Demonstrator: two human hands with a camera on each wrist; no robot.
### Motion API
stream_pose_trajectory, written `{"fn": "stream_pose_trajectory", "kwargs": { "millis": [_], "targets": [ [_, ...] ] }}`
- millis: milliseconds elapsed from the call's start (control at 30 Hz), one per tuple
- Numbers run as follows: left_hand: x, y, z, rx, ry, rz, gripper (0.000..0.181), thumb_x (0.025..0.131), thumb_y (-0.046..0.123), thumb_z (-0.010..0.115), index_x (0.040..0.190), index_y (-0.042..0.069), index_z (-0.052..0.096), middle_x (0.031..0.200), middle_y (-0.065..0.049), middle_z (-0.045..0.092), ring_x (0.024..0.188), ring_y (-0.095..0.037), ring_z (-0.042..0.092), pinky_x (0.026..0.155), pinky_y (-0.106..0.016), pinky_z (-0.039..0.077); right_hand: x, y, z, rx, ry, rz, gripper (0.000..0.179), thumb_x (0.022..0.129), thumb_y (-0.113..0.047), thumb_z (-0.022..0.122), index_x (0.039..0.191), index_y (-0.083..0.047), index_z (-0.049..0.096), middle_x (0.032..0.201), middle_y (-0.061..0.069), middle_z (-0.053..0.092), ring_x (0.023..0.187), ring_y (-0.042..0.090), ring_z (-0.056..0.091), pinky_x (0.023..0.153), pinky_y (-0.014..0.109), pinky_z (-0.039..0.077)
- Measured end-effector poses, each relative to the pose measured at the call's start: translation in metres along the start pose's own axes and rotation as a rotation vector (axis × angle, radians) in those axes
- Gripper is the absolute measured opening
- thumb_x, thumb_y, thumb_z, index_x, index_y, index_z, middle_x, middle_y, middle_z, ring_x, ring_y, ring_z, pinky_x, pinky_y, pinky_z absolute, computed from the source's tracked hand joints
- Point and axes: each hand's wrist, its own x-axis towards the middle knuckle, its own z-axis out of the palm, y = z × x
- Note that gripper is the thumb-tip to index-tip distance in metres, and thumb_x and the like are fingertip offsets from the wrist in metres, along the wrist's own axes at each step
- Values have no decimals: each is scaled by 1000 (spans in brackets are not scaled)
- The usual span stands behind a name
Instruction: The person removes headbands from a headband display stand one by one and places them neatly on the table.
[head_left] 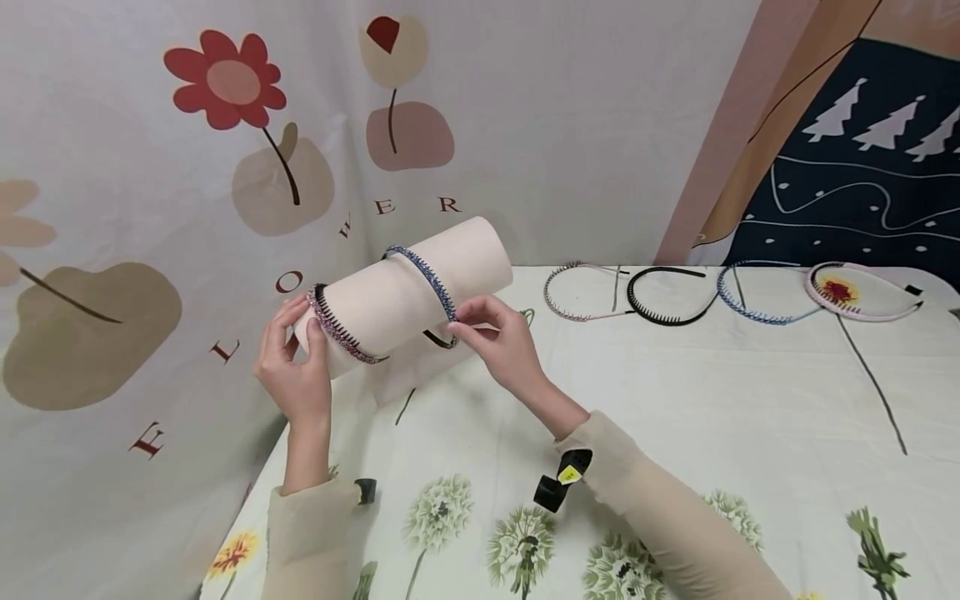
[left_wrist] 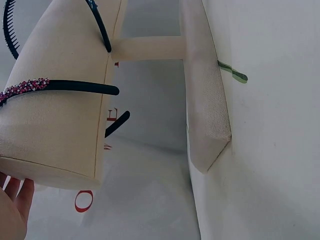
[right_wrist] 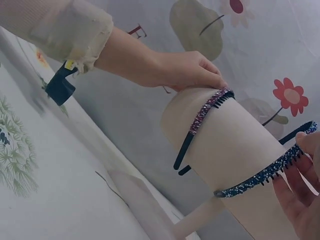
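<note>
A cream padded cylinder on a post, a headband stand [head_left: 375, 304], tilts over the table at the left. My left hand [head_left: 300, 375] holds its near left end, thumb on the front and fingertips beside a pink-and-black glittery headband [head_left: 335, 323] looped round the roll. Farther along the roll sits a blue glittery headband [head_left: 427, 273]. Thumb and fingers of my right hand [head_left: 504, 346] pinch its lower front; the right wrist view shows its comb teeth [right_wrist: 280, 172] between the fingers. Seen from the left wrist, the post [left_wrist: 150, 48] joins a padded base [left_wrist: 207, 100].
Along the table's back lie a thin beaded headband [head_left: 562, 304], a black toothed headband [head_left: 667, 319], a blue headband [head_left: 765, 318] and a pale pink headband [head_left: 862, 312]. A flower-printed cloth [head_left: 637, 400] covers the table. Printed curtain fabric [head_left: 570, 125] hangs close behind.
</note>
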Motion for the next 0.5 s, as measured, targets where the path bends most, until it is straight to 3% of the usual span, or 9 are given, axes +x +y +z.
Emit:
{"fn": "stream_pose_trajectory", "kwargs": {
  "millis": [100, 333, 500],
  "targets": [
    [0, 0, 0, 2, -2, 0, 22, 89, -2, 61, 107, -7, 72, 118, -12, 73, 119, -16, 65, 94, -19, 55, 1, 1, -6, 34, -29, -3, 16, 90, -2, 69, 103, 4, 63, 103, 19, 65, 92, 8, 64, 78, 18, 57],
    [0, -1, 0, 10, -2, 2, 22, 89, -1, 62, 107, -7, 72, 118, -11, 74, 118, -15, 65, 94, -18, 55, 1, 3, -21, 72, -133, -14, 21, 90, 6, 65, 110, 8, 59, 108, 24, 63, 96, 7, 65, 84, 21, 58],
    [0, -1, 0, 16, -4, 0, 22, 90, 0, 62, 108, -6, 72, 118, -11, 73, 119, -14, 65, 94, -18, 55, 5, 4, -32, 97, -114, -16, 22, 89, 10, 64, 110, 12, 56, 107, 17, 62, 95, 5, 64, 83, 18, 57]
  ]
}}
